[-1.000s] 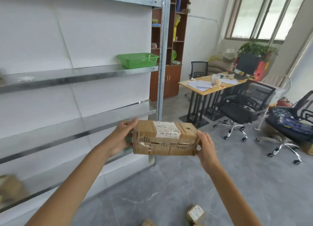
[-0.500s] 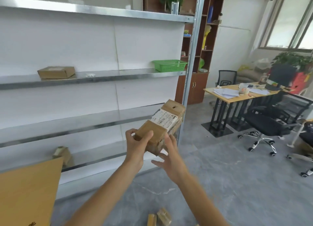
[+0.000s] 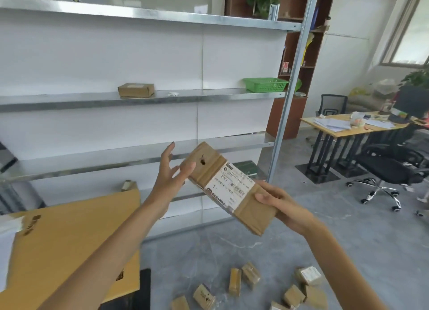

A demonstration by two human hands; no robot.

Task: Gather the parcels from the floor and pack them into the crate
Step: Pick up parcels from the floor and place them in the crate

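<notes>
Parcel (image 3: pixel 228 189) sits tilted in mid-air, label up, your right hand (image 3: pixel 282 205) gripping its near end so the address stays readable. Your left hand (image 3: pixel 171 172) is spread loose, its thumb brushing the far corner, seemingly steadying. About 8 parcels on the floor (image 3: pixel 248 286) wait below. The crate's flap (image 3: pixel 72 240) fills the lower left; its interior is hidden, cut off by the frame.

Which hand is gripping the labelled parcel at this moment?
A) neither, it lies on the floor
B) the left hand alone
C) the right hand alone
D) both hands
C: the right hand clasps the lower end of the labelled parcel, while the left hand is open with fingers spread beside its upper end, not closed on it.
</notes>
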